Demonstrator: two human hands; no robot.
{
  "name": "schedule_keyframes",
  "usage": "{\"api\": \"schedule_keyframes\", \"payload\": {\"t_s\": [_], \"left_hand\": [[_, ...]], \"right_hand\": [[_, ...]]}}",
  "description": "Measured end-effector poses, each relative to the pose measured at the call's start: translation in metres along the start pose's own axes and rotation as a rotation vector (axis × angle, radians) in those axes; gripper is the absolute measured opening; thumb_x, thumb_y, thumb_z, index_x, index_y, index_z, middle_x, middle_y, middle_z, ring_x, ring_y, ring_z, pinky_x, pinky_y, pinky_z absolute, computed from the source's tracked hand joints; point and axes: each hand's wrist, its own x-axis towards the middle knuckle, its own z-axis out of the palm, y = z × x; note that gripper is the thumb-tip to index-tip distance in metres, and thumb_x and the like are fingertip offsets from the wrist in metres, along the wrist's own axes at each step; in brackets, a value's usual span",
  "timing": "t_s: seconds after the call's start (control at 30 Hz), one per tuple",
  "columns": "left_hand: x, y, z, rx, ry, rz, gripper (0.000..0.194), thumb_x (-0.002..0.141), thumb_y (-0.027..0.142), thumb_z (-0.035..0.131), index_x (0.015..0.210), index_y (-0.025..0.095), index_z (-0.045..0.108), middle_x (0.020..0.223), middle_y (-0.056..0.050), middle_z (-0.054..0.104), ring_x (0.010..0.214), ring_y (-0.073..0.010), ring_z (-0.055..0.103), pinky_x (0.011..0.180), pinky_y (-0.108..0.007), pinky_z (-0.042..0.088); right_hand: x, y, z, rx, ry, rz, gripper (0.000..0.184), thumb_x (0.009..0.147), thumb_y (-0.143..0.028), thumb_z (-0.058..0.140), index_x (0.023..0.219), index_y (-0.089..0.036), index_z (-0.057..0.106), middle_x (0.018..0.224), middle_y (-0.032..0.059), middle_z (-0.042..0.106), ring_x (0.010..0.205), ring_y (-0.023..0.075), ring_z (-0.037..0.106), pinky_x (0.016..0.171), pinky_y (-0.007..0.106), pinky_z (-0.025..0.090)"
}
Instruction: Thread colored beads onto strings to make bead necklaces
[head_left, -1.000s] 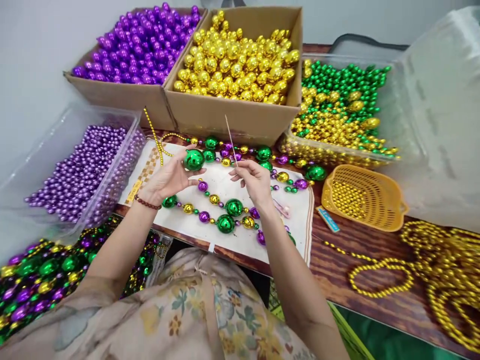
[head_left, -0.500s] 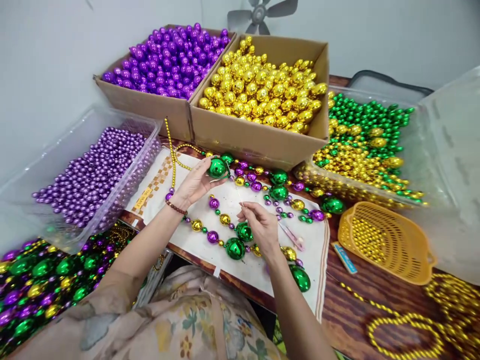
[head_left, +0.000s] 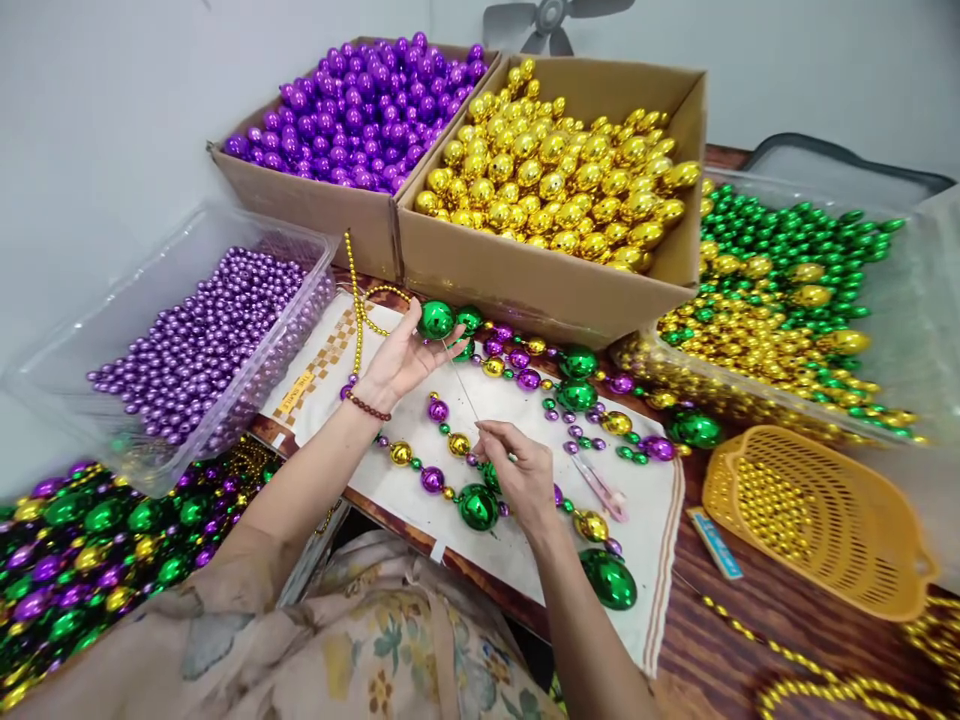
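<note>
My left hand (head_left: 405, 355) is near the top of the white cloth (head_left: 637, 530), with its thumb and forefinger about a large shiny green bead (head_left: 436, 319) and its other fingers stretched out. From beside that bead a thin pale thread (head_left: 463, 388) runs down to my right hand (head_left: 523, 470), whose fingertips pinch it. A beaded strand in green, purple and gold lies under my right hand, including a big green bead (head_left: 478, 507). More large green beads, one of them partly behind my left fingers, lie along another strand. Pink-handled snips (head_left: 611, 500) rest right of my right hand.
Cardboard boxes of purple beads (head_left: 360, 120) and gold beads (head_left: 555, 180) stand behind. Clear tubs hold small purple beads (head_left: 217, 340) and mixed green and gold beads (head_left: 795, 270). An orange basket (head_left: 862, 530) and a blue packet (head_left: 715, 543) are at right.
The view has shifted, carrying most things rightward. My left fingers have straightened around the green bead. More thread now shows between the bead and my right hand, which has drawn away from it.
</note>
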Motion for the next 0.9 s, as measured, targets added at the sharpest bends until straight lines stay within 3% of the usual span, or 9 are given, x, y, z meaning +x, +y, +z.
{"api": "schedule_keyframes", "payload": {"t_s": [0.27,0.53,0.8,0.9], "left_hand": [[-0.004,-0.004,0.001,0.007,0.017,0.053,0.027,0.093,0.038,0.067,0.111,0.02,0.061,0.106,-0.008,0.071,0.103,-0.024,0.072,0.094,-0.046,0.06],[-0.03,-0.02,0.004,0.241,-0.137,0.277,0.024,0.091,0.034,0.068,0.112,0.027,0.058,0.122,-0.003,0.063,0.115,-0.0212,0.064,0.101,-0.047,0.055],[-0.044,-0.044,-0.001,0.376,-0.23,0.258,0.037,0.083,0.037,0.076,0.115,0.028,0.059,0.127,-0.003,0.059,0.111,-0.0186,0.061,0.099,-0.038,0.055],[-0.046,-0.054,-0.005,0.552,-0.198,0.317,0.036,0.085,0.036,0.073,0.118,0.026,0.062,0.124,-0.004,0.061,0.109,-0.0181,0.061,0.099,-0.032,0.052]], "right_hand": [[0.0,0.005,0.009,0.009,0.001,0.05,0.019,0.091,-0.034,0.056,0.094,-0.022,0.071,0.064,-0.0008,0.069,0.053,0.0144,0.065,0.055,0.025,0.055],[0.007,0.006,0.016,0.006,0.039,0.028,0.019,0.095,-0.035,0.052,0.096,-0.022,0.066,0.07,0.0003,0.07,0.061,0.0157,0.069,0.059,0.026,0.057],[0.02,-0.003,0.019,0.022,0.06,0.008,0.019,0.095,-0.036,0.052,0.096,-0.022,0.064,0.068,-0.0014,0.066,0.059,0.0143,0.065,0.061,0.026,0.054],[0.021,-0.003,0.016,0.091,0.015,0.044,0.019,0.093,-0.036,0.051,0.1,-0.022,0.063,0.072,-0.001,0.067,0.061,0.014,0.066,0.062,0.026,0.054]]}}
